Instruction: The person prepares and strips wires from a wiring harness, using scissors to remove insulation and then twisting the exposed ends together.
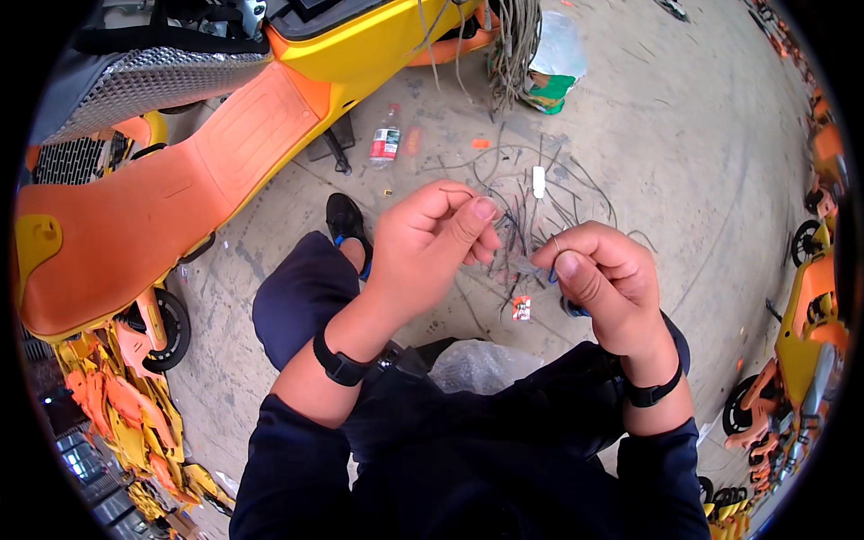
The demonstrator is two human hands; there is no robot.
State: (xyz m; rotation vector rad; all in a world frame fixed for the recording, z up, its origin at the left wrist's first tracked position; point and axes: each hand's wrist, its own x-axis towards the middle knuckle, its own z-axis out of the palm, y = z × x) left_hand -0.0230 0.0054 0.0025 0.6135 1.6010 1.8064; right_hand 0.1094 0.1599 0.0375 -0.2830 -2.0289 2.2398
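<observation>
Both my hands are raised over the floor in front of my lap, some way apart. My left hand [423, 241] is closed, its thumb pressed against the curled fingers; whatever it may hold is hidden. My right hand [616, 283] pinches between thumb and forefinger, where a thin pale strand [556, 241] shows. On the concrete below and between them lie many loose grey and dark cable pieces [580, 180]. A white oblong piece [538, 182] rests among them. Nearer to me is a small orange-and-white packet [521, 308].
A yellow and orange scooter [261, 126] stands at the left, with a clear bottle [385, 139] beside it. A bundle of grey cables [515, 54] hangs down by a plastic bag [558, 45]. Bubble wrap [481, 364] lies by my lap. More scooters [810, 306] line the right edge.
</observation>
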